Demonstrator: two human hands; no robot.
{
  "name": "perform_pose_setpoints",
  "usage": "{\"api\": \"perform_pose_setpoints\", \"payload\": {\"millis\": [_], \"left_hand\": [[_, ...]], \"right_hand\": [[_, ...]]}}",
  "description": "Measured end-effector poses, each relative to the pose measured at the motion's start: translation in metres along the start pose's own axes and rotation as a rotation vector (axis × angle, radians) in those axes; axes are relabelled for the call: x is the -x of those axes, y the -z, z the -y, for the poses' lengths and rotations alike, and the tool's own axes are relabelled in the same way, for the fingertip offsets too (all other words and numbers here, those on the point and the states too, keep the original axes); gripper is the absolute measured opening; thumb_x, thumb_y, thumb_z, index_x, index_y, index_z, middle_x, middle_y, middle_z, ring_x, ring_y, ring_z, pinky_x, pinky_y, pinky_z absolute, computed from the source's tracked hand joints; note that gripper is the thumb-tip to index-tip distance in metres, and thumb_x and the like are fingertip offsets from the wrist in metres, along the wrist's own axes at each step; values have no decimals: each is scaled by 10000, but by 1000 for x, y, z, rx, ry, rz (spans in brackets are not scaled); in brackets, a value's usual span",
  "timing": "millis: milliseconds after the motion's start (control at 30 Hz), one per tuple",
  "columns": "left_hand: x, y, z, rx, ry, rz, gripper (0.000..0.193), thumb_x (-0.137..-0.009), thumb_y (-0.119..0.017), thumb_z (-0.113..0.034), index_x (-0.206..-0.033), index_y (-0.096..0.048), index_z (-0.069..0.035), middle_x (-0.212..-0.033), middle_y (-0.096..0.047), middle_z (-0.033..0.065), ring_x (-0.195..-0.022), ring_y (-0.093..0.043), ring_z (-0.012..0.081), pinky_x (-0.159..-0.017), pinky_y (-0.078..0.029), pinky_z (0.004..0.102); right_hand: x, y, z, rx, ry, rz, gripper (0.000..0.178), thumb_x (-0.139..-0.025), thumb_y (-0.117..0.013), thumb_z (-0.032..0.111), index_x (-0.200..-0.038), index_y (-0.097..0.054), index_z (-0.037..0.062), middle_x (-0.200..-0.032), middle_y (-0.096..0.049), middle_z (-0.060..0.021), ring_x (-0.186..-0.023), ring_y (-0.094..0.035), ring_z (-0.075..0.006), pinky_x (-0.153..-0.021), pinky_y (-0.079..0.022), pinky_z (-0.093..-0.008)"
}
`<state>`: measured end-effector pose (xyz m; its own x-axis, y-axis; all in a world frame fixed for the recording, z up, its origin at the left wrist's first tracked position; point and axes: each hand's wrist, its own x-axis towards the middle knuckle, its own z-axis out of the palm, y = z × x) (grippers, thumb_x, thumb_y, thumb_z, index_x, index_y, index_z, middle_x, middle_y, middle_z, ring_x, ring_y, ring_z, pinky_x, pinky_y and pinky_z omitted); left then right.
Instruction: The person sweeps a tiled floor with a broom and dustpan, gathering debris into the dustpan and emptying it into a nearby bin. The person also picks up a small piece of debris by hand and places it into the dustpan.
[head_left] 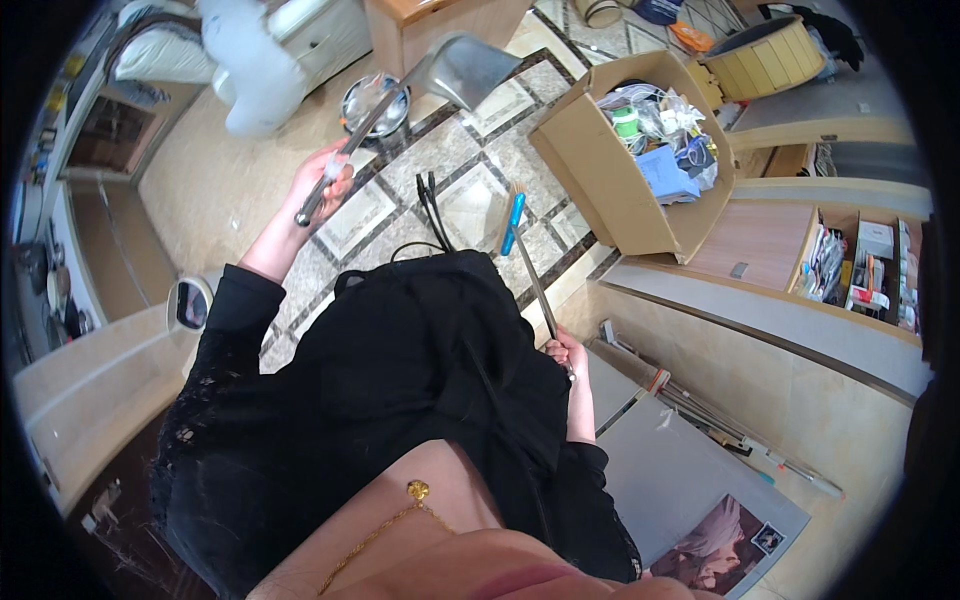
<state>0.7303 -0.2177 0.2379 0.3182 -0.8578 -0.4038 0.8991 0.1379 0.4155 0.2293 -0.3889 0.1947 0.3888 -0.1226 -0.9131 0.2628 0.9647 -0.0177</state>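
Observation:
My left hand, raised at the left, is closed around the handle of a long-handled grey dustpan. The pan end is held out ahead, near the wooden cabinet's corner. Lower down on the right, my right hand grips the metal stick of a broom. Its blue head with pale bristles is over the marble-patterned floor. Below the pan stands a shiny metal bin with a clear liner, partly covered by the dustpan's handle.
An open cardboard box full of cables, bags and a blue packet stands ahead right. Beyond it is a yellow wooden tub. A wooden cabinet lies ahead, with a white plastic bag beside it. Poles lie at right.

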Motion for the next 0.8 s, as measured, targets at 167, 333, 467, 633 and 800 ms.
{"api": "perform_pose_setpoints", "payload": {"millis": [167,333,467,633,800], "left_hand": [[-127,-25,-11,621,272,282,179,-834,-412,-98,-833,-473,70,-715,-469,126,-643,-496,197,-498,-512,255],[-255,-83,4,775,339,83,91,-689,-516,-12,-739,-492,60,-679,-497,122,-630,-508,203,-525,-535,250],[-341,-138,11,750,277,55,70,-666,-510,4,-627,-500,61,-627,-510,136,-612,-511,208,-512,-530,232],[-434,-203,4,644,241,2,171,-796,-394,-46,-661,-467,29,-609,-487,118,-582,-510,199,-484,-534,235],[-537,-245,-17,718,194,-45,158,-781,-397,-46,-653,-455,28,-614,-479,112,-577,-502,190,-464,-530,231]], "right_hand": [[-12,-61,42,-276,-119,172,174,-894,-417,130,-1053,-456,191,-601,-374,-19,-437,-396,-53,-321,-346,-140],[-61,-121,121,-219,-174,206,143,-895,-435,210,-835,-452,81,-541,-387,1,-390,-383,-48,-323,-357,-150],[-101,-181,195,-200,-292,249,364,-888,-438,301,-598,-361,95,-460,-393,40,-338,-392,-47,-318,-360,-157],[-145,-254,274,-169,-277,203,331,-883,-428,260,-612,-377,78,-472,-428,27,-337,-410,-48,-321,-370,-151],[-188,-328,343,-243,-261,238,305,-871,-445,228,-627,-377,59,-478,-407,24,-348,-408,-47,-331,-371,-144]]}}
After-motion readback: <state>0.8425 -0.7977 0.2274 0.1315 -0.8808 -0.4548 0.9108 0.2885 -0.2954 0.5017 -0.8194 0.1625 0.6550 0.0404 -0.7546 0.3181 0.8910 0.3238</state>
